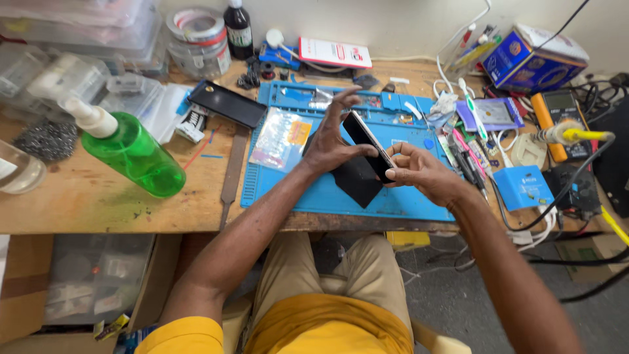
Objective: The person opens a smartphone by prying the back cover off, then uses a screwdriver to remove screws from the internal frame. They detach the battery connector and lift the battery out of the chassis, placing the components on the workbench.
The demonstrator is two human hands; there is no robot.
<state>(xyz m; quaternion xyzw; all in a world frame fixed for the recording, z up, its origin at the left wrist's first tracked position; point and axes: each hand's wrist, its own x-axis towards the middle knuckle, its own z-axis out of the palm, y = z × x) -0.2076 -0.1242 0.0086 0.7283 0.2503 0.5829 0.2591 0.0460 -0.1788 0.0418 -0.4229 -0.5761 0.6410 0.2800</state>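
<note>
I've got the smartphone (368, 145) up on edge between both hands, tilted over the blue repair mat (308, 190), so only its dark face and pale rim show; its back is turned away from me. My left hand (331, 141) holds it from the left, thumb along the lower edge and the other fingers fanned out and lifted above the top end. My right hand (419, 172) pinches the lower right end, thumbnail against the rim. Under the phone lies a flat black piece (357, 183) on the mat; cover or panel, probably, but my hands hide most of it.

The mat's far edge has small tray pockets (386, 101) with tiny bits inside, too small to make out. A clear packet (282, 139) with something printed in it lies on the mat beside my left wrist. On the left, the green spray bottle (128, 149) rests on its side on the wooden bench (92, 196), liquid inside. A glass jar (18, 172) is cut off at the left border. Stacked clear plastic boxes (78, 39) sit at the back, contents blurred. Beyond the mat lies another black phone (227, 103), face down or dark. At right, a tangle of cables (557, 216) runs off the bench edge.
</note>
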